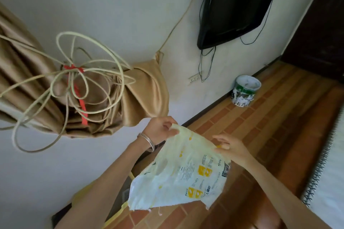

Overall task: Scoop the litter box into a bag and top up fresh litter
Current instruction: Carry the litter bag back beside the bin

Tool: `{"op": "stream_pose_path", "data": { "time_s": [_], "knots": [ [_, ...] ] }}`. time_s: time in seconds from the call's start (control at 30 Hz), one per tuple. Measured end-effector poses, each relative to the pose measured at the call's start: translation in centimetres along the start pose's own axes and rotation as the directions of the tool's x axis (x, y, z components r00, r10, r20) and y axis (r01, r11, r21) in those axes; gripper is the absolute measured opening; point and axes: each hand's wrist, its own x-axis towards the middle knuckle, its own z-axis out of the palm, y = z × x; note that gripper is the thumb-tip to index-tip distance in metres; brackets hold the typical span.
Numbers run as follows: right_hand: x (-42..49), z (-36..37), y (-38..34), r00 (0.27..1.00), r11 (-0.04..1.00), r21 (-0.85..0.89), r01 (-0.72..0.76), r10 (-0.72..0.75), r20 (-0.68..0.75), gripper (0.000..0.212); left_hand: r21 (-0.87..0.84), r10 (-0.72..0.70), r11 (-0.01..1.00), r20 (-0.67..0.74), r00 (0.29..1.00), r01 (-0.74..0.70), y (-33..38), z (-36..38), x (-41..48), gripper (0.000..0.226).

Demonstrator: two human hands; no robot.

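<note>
**Printed bag held up over the brick floor**

Stood over a floor (275, 117) of orange-brown brick-pattern tile, bordered by a dark skirting along a pale, scuffed wall (115, 5). Noted a paint-smeared tin (245, 90) on the floor against that wall, far right. Above it, a dark flat screen (234, 5) mounted on the wall, thin black cables dangling down to a socket strip (195, 79). At left, a tan curtain (145, 95) bunched and knotted, with loops of cream cord (89, 72) tied by a red ribbon (81, 104). At the right edge, a white cloth with dark stitched trim (323, 163); dark wood at far upper right.

Held in mid-air, near centre: a pale yellow-white plastic bag (178, 173), crumpled, top edge stretched between both hands. Left hand (160, 130), bangles (147, 140) at the wrist, grip pinching the bag's upper left corner. Right hand (230, 147), grip pinching the upper right edge.

Printed on the bag: yellow squares with pictograms, blocks of small text and some East Asian characters, too small and creased to read.
</note>
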Motion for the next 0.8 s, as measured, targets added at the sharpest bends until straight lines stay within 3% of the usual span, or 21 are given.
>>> {"op": "stream_pose_path", "data": {
  "time_s": [0.23,0.4,0.57,0.7,0.8],
  "knots": [
    [-2.1,-4.8,2.7,0.997,0.988,0.152,0.014,-0.026,0.079,0.042,-0.051,-0.245,0.967,0.06,0.968,0.248,2.4,8.4,5.4,0.037],
    [-2.9,-5.8,5.1,0.994,0.986,0.166,-0.018,0.0,0.106,0.059,-0.323,-0.431,0.863,-0.071,0.9,0.388,3.9,12.6,7.8,0.029],
    [-2.5,-7.1,7.7,0.996,0.998,0.039,-0.043,0.04,0.082,0.092,-0.585,-0.552,0.709,-0.112,0.826,0.395,5.0,13.9,10.7,0.017],
    [-2.0,-9.1,8.5,0.992,0.999,0.047,-0.008,0.003,0.123,0.082,-0.718,-0.616,0.596,-0.122,0.778,0.359,5.2,14.5,13.0,0.018],
    [-0.8,-10.1,9.8,0.998,0.997,-0.068,-0.043,0.045,0.038,0.078,-0.771,-0.658,0.527,-0.102,0.746,0.359,4.9,14.7,14.9,0.017]
  ]
}}
